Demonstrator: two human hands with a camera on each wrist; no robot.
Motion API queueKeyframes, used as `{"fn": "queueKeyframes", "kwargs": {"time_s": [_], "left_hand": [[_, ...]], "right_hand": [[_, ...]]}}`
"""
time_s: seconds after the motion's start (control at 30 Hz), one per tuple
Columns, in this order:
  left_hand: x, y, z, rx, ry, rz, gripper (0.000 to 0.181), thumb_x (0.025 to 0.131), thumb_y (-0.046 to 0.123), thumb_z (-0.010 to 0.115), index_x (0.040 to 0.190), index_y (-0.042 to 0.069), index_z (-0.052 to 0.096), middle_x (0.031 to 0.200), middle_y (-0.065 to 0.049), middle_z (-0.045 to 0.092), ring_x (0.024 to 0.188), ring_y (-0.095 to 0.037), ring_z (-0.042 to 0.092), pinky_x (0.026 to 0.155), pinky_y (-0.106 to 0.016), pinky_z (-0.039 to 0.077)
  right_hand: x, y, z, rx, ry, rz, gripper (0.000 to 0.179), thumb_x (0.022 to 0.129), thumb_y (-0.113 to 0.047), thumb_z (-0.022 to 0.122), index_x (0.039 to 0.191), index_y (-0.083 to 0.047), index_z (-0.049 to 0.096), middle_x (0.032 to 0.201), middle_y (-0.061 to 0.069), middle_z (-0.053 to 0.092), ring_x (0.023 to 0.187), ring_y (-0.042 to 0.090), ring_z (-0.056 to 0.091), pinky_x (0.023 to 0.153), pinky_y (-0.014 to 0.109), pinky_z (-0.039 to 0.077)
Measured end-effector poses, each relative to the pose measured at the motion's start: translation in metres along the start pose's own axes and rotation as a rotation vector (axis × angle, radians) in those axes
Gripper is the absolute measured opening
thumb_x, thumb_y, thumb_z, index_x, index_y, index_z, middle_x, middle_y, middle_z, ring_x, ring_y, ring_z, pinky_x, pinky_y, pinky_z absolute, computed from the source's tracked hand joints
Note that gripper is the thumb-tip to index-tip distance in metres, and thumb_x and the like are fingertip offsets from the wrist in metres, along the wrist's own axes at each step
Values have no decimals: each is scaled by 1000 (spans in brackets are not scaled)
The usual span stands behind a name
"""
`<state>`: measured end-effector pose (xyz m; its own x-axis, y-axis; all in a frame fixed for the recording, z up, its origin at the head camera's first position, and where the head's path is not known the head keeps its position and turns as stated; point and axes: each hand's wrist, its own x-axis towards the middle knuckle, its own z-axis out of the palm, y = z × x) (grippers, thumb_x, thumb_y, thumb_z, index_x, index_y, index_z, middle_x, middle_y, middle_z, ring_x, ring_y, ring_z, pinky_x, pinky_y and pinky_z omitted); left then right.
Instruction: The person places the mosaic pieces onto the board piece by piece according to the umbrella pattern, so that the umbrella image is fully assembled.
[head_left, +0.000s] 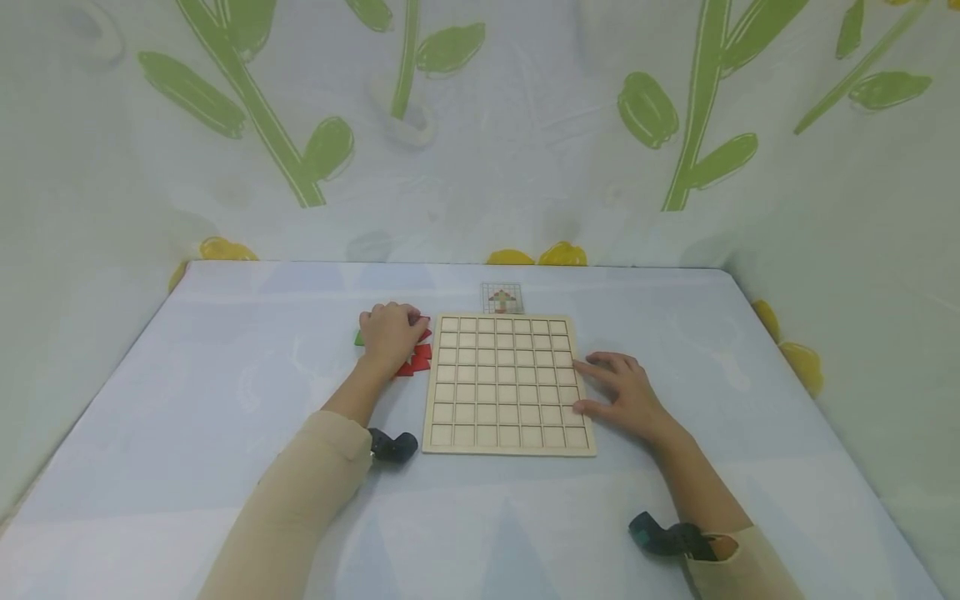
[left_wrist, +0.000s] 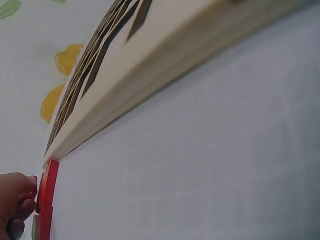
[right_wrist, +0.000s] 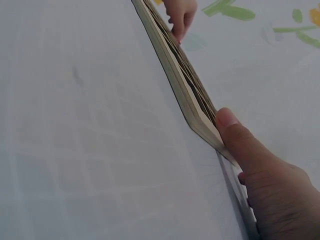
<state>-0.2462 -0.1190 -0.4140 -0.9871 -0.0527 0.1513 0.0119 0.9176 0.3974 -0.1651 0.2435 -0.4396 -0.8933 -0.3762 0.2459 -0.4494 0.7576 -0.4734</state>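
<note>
Touching the gridded board (head_left: 507,383) with the right hand (head_left: 622,396) while the left hand (head_left: 390,337) is pinching a red piece (left_wrist: 34,186).
Head view: the board is lying flat on the tabletop (head_left: 187,417) between both hands; loose red pieces (head_left: 422,364) and a green piece (head_left: 359,338) are lying beside its left edge, partly covered by the left hand, and a small pattern card (head_left: 502,297) is lying at its far edge. This view is obscuring the left grasp; the left wrist view is showing thumb and finger nearly together around the pinched piece. The right fingers are lying spread, thumb and index finger touching the board's right edge; the right wrist view is revealing the thumb resting on top and the board's side thickness.
</note>
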Motion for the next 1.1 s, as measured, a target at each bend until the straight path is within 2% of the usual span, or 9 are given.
{"fn": "queueKeyframes", "kwargs": {"time_s": [0.13, 0.4, 0.6, 0.9, 1.1], "left_hand": [[0, 2, -1, -60, 32, 31, 32, 90, 30, 61, 111, 8, 69, 100, -9, 68, 96, -29, 55, 84, -46, 36], [-7, 14, -5, -146, 90, 143, 30, 90, 29, 62, 109, 8, 70, 99, -6, 70, 98, -27, 56, 84, -44, 38], [-15, 26, -5, -199, 109, 179, 28, 89, 29, 64, 106, 8, 71, 98, -5, 71, 95, -26, 57, 81, -41, 40], [-22, 41, 4, -281, 20, 128, 28, 90, 28, 64, 109, 10, 70, 103, -5, 69, 98, -24, 56, 81, -38, 44], [-25, 54, 12, -284, -3, 158, 25, 89, 27, 65, 108, 11, 72, 100, -4, 70, 96, -24, 57, 80, -38, 45]], "right_hand": [[0, 0, 0, 0, -1, 0, 65, 73, -38, 77, 129, -13, 58, 131, 18, 48, 124, 40, 36, 100, 60, 24], [0, 0, 0, -4, -14, 23, 65, 73, -38, 77, 130, -13, 58, 132, 18, 47, 126, 41, 35, 101, 61, 23], [0, -1, 0, -4, -18, 38, 65, 73, -38, 77, 130, -13, 58, 133, 17, 47, 126, 41, 34, 101, 61, 23], [0, -2, -1, -6, -23, 42, 65, 74, -38, 77, 130, -13, 57, 133, 18, 47, 126, 41, 34, 102, 61, 22], [0, -3, 0, 2, -25, 46, 64, 74, -38, 76, 130, -13, 57, 133, 18, 46, 127, 42, 33, 101, 62, 22]]}}
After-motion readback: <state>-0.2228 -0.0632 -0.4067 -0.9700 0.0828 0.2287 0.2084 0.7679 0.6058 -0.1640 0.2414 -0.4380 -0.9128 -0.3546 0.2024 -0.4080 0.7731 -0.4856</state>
